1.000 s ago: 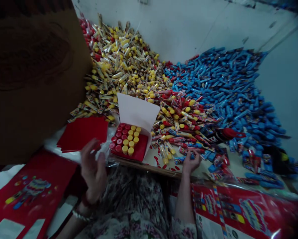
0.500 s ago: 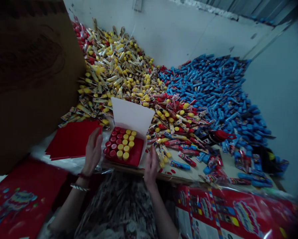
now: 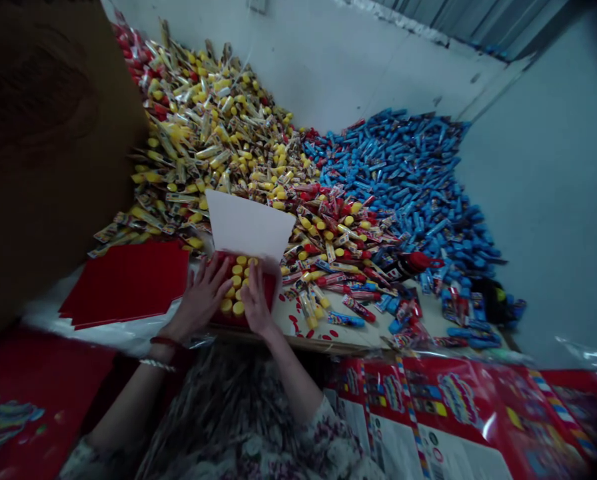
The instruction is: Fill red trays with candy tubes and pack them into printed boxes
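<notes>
In front of me stands a red box with its white-lined lid [image 3: 251,225] raised at the back. Upright tubes with yellow caps [image 3: 237,281] show in its middle. My left hand [image 3: 202,293] lies with outstretched fingers over the left part of the box, covering the red-capped tubes there. My right hand [image 3: 256,297] rests over the right side, fingers extended, touching or just beside the yellow caps. Whether either palm presses on the caps I cannot tell. Neither hand grips anything.
Behind the box rise heaps of yellow tubes [image 3: 228,133] and blue tubes [image 3: 403,160]. Red sheets [image 3: 126,283] lie at left beside a large cardboard carton [image 3: 53,133]. Loose mixed tubes and a dark bottle with a red cap [image 3: 421,262] lie at right. Printed red packaging [image 3: 428,407] is in front.
Both hands have moved inward from beside the box onto its contents, the left one rightward and the right one leftward. The camera view has shifted slightly.
</notes>
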The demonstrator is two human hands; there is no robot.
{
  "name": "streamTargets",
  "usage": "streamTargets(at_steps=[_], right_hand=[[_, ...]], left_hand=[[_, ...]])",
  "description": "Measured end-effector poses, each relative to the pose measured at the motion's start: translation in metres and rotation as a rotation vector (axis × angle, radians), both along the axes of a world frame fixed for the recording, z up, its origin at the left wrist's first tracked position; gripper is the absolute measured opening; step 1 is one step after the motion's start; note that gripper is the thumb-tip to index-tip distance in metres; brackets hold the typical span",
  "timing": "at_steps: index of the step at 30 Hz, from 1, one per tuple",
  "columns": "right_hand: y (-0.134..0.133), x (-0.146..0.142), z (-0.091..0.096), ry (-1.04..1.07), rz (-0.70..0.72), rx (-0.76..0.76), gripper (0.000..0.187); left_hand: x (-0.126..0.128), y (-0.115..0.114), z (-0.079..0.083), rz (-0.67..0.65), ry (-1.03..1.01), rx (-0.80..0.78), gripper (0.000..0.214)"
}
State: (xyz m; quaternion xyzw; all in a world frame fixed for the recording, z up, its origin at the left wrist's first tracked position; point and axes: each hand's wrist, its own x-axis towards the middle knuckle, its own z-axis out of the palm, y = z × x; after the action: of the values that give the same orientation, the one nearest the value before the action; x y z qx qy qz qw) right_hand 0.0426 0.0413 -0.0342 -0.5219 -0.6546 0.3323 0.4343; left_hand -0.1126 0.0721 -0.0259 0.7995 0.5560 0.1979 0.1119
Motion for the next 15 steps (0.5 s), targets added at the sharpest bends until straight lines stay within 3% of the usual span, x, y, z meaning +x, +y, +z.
streamTargets(at_steps=[2, 5, 8, 10, 12, 15], right_hand=[[-0.013, 0.024, 0.008, -0.003, -0.101, 0.11, 0.058], [-0.039, 0.076, 0.007, 0.01, -0.46, 0.154, 0.044], [-0.068, 0.134, -0.011, 0.002, -0.937, -0.011, 0.047], [-0.082, 0.164, -0.023, -0.111, -1.165, -0.117, 0.059], [-0.088, 0.183, -0.03, -0.244, -1.254, -0.193, 0.069], [-0.083, 0.195, -0.033, -0.339, -1.224, -0.315, 0.074]], left_hand=[[-0.001, -0.002, 0.013, 0.093, -0.079, -0.002, 0.057], [0.012, -0.013, 0.039, 0.097, -0.309, 0.123, 0.052], [0.047, -0.031, 0.055, -0.082, -0.499, 0.186, 0.038], [0.078, -0.045, 0.053, -0.274, -0.528, 0.125, 0.033], [0.108, -0.06, 0.044, -0.458, -0.488, 0.06, 0.032], [0.139, -0.082, 0.031, -0.623, -0.34, 0.028, 0.031]])
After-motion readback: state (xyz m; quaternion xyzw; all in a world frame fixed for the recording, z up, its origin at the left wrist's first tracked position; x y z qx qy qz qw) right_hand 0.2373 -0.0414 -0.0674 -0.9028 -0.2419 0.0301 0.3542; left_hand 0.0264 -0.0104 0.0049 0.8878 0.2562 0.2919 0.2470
